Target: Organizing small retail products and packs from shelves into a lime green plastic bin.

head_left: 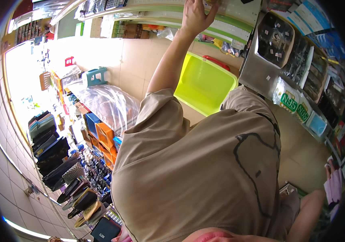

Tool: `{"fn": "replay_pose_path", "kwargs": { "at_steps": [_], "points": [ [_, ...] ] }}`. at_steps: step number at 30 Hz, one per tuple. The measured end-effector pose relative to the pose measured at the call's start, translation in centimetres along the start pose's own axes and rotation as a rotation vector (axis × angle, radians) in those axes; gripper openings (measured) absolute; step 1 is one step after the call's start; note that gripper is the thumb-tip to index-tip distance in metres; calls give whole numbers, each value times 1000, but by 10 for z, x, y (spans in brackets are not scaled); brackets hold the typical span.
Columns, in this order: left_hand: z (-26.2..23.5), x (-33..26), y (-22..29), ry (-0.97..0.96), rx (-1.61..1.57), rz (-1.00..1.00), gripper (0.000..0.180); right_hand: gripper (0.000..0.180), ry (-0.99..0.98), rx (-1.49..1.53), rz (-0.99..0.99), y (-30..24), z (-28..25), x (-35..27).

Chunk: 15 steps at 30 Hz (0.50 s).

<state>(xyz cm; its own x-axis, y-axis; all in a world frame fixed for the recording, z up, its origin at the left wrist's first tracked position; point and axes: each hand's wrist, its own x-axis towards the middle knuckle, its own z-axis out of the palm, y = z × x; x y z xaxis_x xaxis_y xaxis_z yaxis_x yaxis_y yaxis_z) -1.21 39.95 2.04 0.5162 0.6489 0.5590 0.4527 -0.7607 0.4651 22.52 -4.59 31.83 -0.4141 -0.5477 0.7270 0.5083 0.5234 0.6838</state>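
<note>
One left hand (195,18) up at the shelf (237,18), right hand nowhere in view.
Looks mid-handling to me, but honestly can't tell what's done or what's left. Thumb's spread away from the fingers, beside a small yellowish thing (211,2) cut off at the top edge, over the shelf, so no idea if it's gripped. Right hand's state, can't tell either. Shelf is pale, flat boards with smooth green edge strips. Below sits a glossy lime plastic tub (204,82), roughly rectangular. Left of that, crinkly clear sheeting (108,103) drapes beside a chunky teal stool (94,76), with boxy orange crates (105,135) nearer the body.
</note>
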Motion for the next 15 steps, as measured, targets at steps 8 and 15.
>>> {"fn": "replay_pose_path", "kwargs": {
  "at_steps": [8,15],
  "points": [
    [1,0,2,-2,36,-10,51,56,6,-7,47,-8,-2,-2],
    [2,0,3,-1,37,-29,51,56,20,1,85,-10,-5,-2]
  ]
}}
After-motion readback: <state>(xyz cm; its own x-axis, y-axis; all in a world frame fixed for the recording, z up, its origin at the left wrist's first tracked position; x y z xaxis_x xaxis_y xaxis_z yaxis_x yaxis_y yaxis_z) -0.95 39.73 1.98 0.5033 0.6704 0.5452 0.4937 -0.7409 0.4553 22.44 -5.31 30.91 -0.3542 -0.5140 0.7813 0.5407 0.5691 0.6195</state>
